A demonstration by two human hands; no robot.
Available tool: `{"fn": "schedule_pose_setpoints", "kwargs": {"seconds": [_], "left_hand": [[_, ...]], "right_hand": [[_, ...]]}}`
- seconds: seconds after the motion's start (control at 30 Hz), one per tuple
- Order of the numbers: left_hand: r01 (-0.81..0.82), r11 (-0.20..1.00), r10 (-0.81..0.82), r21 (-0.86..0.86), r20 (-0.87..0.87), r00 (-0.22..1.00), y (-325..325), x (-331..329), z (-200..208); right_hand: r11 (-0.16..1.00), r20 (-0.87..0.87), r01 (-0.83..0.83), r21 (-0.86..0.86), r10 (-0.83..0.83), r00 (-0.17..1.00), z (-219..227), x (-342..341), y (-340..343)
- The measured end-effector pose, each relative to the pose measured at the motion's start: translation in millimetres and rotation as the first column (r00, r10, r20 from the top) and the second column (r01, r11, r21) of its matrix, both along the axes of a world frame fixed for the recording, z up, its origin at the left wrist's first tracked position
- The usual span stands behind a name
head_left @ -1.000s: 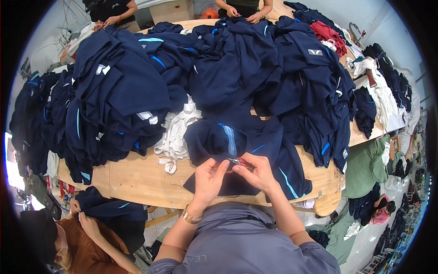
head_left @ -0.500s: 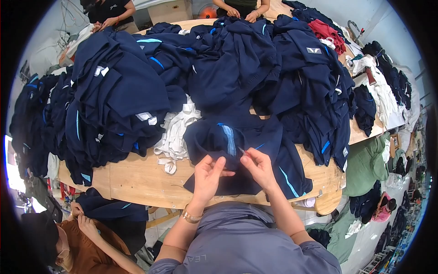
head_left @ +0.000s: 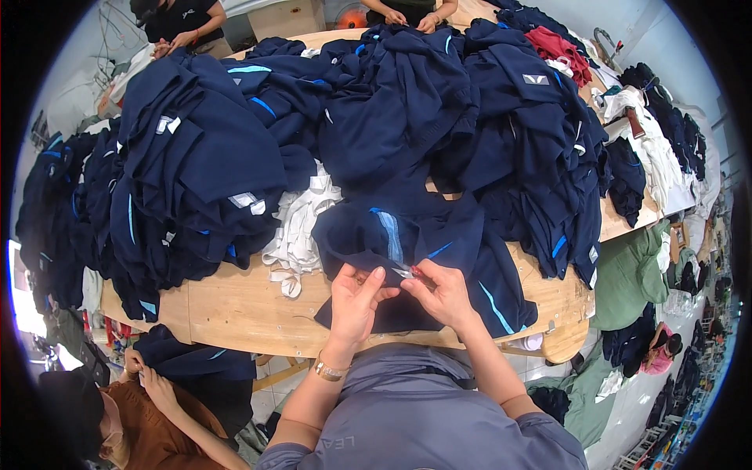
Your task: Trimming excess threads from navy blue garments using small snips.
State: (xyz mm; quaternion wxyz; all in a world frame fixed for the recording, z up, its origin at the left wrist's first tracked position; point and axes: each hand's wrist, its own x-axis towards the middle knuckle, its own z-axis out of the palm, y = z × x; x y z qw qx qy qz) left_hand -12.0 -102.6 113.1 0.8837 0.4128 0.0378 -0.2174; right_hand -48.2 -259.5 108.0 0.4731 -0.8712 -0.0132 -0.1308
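A navy garment (head_left: 462, 235) with light-blue stripes lies on the table in front of me, its opening turned toward me and a blue strip showing inside. My left hand (head_left: 357, 304) is closed on the near edge of this garment, thumb against fingers. In my right hand (head_left: 440, 294) are small thread snips (head_left: 404, 272) with silver blades and a bit of red at the grip. The blades point left, at the garment's edge close to my left fingertips. Most of the snips is hidden by my fingers.
Large heaps of navy garments (head_left: 204, 133) cover the wooden table (head_left: 243, 301). White bands (head_left: 301, 223) lie in a bundle left of my work, and a red cloth (head_left: 558, 55) sits far right. Two people work across the table; another person (head_left: 157, 415) handles navy fabric at lower left.
My right hand has moved slightly down and left, bringing the snips' blades to the garment's edge by my left fingers. The left hand keeps its hold, nearly in place.
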Motion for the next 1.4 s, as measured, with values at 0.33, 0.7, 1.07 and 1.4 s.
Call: {"fn": "schedule_pose_setpoints", "kwargs": {"seconds": [0.33,0.7,1.07,1.4], "left_hand": [[-0.017,0.995,0.004,0.096,0.13,0.992,-1.7,-2.6,-5.5],[-0.028,0.996,0.014,0.085,0.16,0.987,-3.9,-4.3,-4.9],[-0.019,0.992,-0.004,0.126,0.185,0.983,-3.8,-4.1,-6.1],[0.002,0.996,-0.013,0.091,0.117,0.993,-1.8,-3.5,-8.4]], "right_hand": [[0.999,0.036,0.007,-0.043,-0.005,0.999,1.5,2.2,3.1],[0.999,0.007,0.027,0.043,-0.027,1.0,-3.1,3.0,5.8],[0.999,0.001,0.012,0.032,-0.012,1.0,0.1,2.3,4.5],[1.0,0.036,0.016,-0.016,-0.015,0.999,2.5,2.4,5.0]]}}
